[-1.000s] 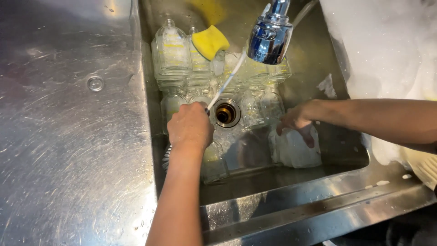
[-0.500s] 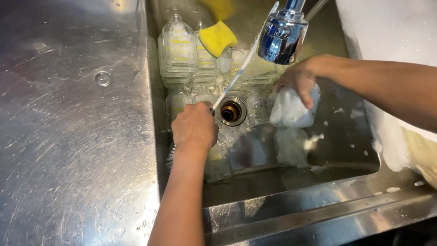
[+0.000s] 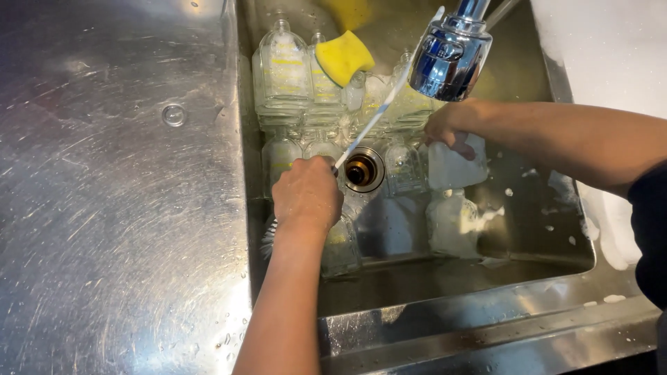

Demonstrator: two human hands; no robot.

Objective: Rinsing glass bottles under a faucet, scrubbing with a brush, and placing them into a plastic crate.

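**A:** What is in the steel sink [image 3: 417, 326]?

**B:** Two bare hands at work over rows of clear glass bottles [image 3: 281, 66] lying on the basin floor. The left hand [image 3: 307, 196] is closed in a fist around the lower end of a thin white bottle brush [image 3: 372, 119], near the middle of the basin, just left of the brass drain [image 3: 361, 170].

**A:** And the brush itself?

**B:** Its handle slants up and away to the right, toward the chrome tap head [image 3: 450, 57]; bristles show just below the fist, at the wrist's left side.

**A:** The other hand?

**B:** The right hand [image 3: 450, 125] comes in from the right, fingers curled around the top of a soapy clear bottle [image 3: 455, 163], held upright just under the tap and right of the drain.

**A:** Anything else?

**B:** A yellow sponge [image 3: 344, 55] rests on the far bottles. Suds dot the basin's right side, and foam lines the right edge. A scratched steel counter [image 3: 111, 208] spreads to the left.
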